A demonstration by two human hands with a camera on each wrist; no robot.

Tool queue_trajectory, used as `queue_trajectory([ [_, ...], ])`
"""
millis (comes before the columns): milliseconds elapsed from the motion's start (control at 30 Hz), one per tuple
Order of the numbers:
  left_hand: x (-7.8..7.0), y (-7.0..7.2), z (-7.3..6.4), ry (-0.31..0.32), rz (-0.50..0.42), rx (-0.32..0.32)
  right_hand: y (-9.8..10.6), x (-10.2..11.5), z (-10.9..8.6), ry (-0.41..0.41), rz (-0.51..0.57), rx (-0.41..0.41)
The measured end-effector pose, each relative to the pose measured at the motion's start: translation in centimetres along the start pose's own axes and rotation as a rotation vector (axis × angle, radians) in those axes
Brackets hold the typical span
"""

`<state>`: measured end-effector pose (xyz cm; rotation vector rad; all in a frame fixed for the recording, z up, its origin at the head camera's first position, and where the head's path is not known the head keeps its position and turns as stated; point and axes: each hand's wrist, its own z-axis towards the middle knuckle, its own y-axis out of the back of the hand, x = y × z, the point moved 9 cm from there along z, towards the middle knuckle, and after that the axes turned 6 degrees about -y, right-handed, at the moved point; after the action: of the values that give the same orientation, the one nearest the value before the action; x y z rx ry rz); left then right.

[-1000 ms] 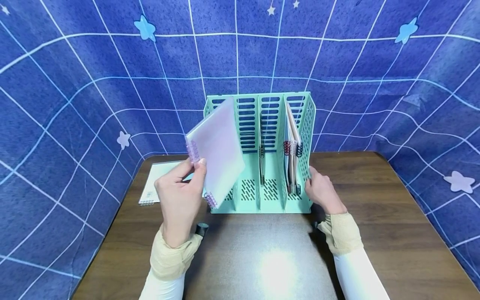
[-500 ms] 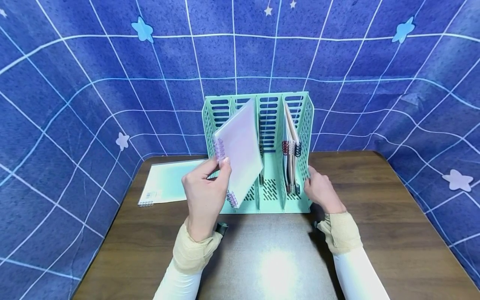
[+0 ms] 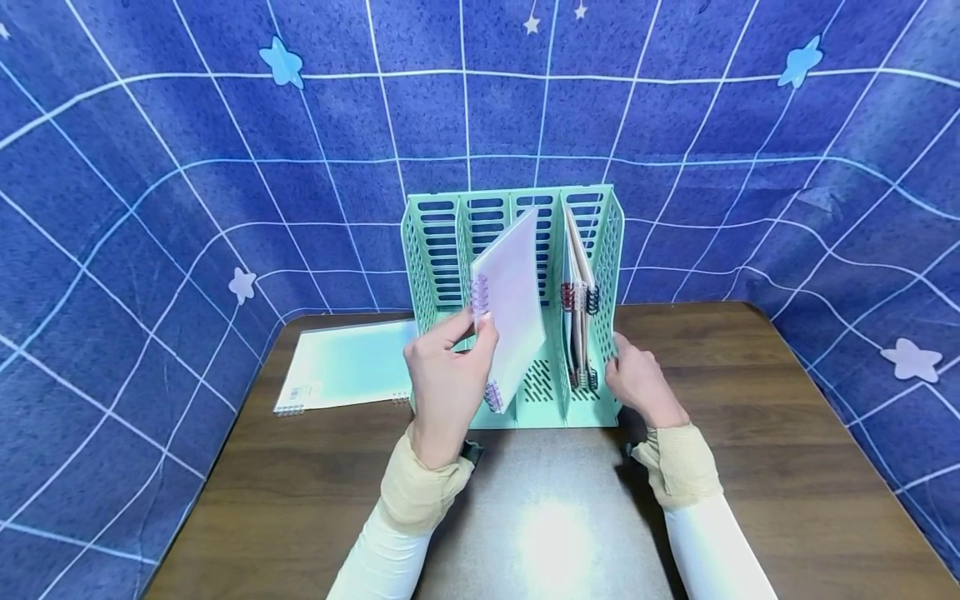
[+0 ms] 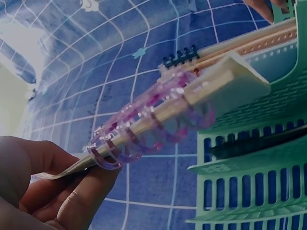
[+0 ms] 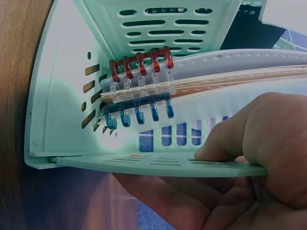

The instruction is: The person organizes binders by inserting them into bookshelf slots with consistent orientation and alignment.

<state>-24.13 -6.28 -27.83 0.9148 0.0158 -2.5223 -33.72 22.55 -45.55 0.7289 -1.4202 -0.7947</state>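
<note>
My left hand (image 3: 448, 392) pinches a lilac ring-bound notebook (image 3: 512, 312) between thumb and fingers at its bound edge. The notebook stands tilted in front of the middle compartments of a mint-green file rack (image 3: 416, 275), its purple rings (image 4: 153, 124) facing me. On the rack's right side wall (image 5: 158, 165), my right hand (image 3: 643, 385) keeps its grip, thumb inside and fingers outside. Several ring-bound notebooks (image 3: 579, 321) with red, clear and dark blue rings (image 5: 139, 106) stand in the rightmost compartment. A dark, thin item (image 4: 259, 143) in another compartment is hidden behind the lilac notebook in the head view.
A pale turquoise ring-bound notebook (image 3: 348, 367) lies flat on the wooden table (image 3: 300, 492), left of the rack. A blue curtain (image 3: 337, 117) with white grid lines and stars hangs behind the table and along its sides.
My left hand has carried the lilac notebook rightward, from the rack's left side to before its middle compartments, uncovering the turquoise notebook. My right hand has stayed on the side wall.
</note>
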Motion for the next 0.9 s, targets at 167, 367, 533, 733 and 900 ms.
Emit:
queue_trajectory([
  [167,0.6,-1.8,-0.1,0.002,0.025,0.003,0.0,-0.1,0.1,-0.003,0.000,0.004],
  [367,2.0,-3.9,-0.6,0.034,0.046,-0.004,-0.1,-0.2,0.1,-0.003,0.005,0.003],
  [533,3.3,-5.4,-1.2,0.028,0.079,-0.020,-0.2,-0.3,0.2,-0.006,0.004,0.006],
  [733,4.9,-6.8,-2.0,0.022,0.093,-0.026,0.0,-0.3,0.2,0.007,0.010,-0.007],
  [900,5.6,-7.4,-2.5,-0.022,0.162,-0.028,0.0,-0.3,0.2,0.011,0.011,-0.011],
])
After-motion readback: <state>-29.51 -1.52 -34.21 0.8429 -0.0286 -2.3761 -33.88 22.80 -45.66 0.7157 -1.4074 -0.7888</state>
